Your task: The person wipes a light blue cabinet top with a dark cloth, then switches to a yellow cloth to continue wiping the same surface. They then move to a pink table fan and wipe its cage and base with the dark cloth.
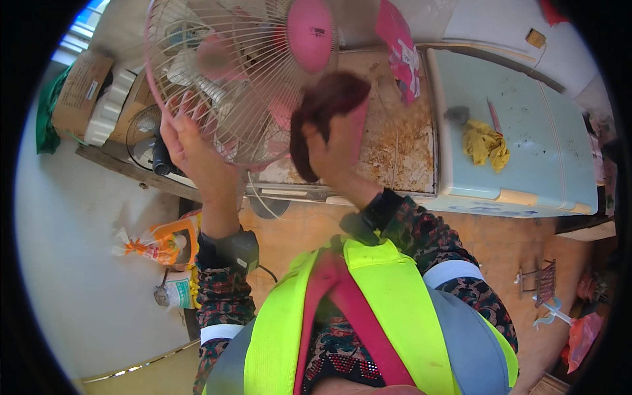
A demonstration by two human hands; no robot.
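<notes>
Left hand [194, 141], fingers partly curled, grips the pink fan [224, 59] by its rim; right hand [334, 148] clasps a dark red cloth [334, 94].

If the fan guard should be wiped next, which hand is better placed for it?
Probably the right hand: it holds the dark red cloth close beside the fan guard. The left hand seems occupied, gripping the guard at its left edge.

A stained tabletop [403, 148] adjoins a pale blue cabinet [536, 135] carrying a yellow cloth [486, 145], grey lump [457, 115] and stick [494, 116].
</notes>
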